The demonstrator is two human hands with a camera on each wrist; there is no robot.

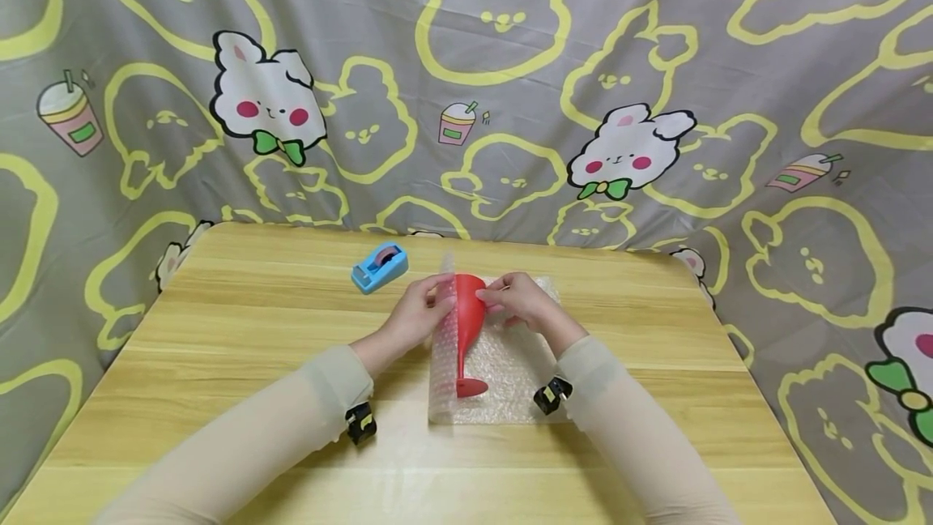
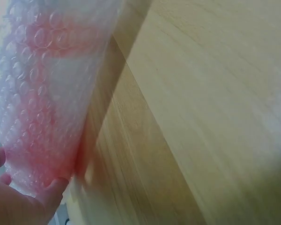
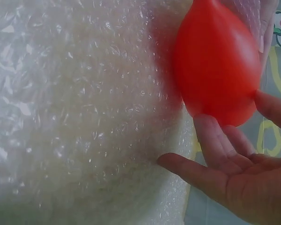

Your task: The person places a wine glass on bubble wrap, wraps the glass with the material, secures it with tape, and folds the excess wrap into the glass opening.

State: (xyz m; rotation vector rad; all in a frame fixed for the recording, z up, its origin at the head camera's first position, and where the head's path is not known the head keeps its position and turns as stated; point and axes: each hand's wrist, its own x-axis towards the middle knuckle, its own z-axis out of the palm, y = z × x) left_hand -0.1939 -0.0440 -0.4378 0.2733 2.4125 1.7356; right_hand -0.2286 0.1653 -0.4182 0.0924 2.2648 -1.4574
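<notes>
While a blue tape dispenser [image 1: 380,267] sits on the wooden table [image 1: 277,322] beyond and to the left of the left hand [image 1: 423,306], that hand pinches the raised left flap of the bubble wrap [image 1: 513,375] between thumb and fingers. Between the two hands lies a red goblet [image 1: 470,306], its bowl by the fingers and its foot nearer the person, the flap standing along its left side. At its right, the right hand [image 1: 530,302] grips the bowl's rim end with thumb and fingertips, the remaining wrap spread below that hand and its wrist.
</notes>
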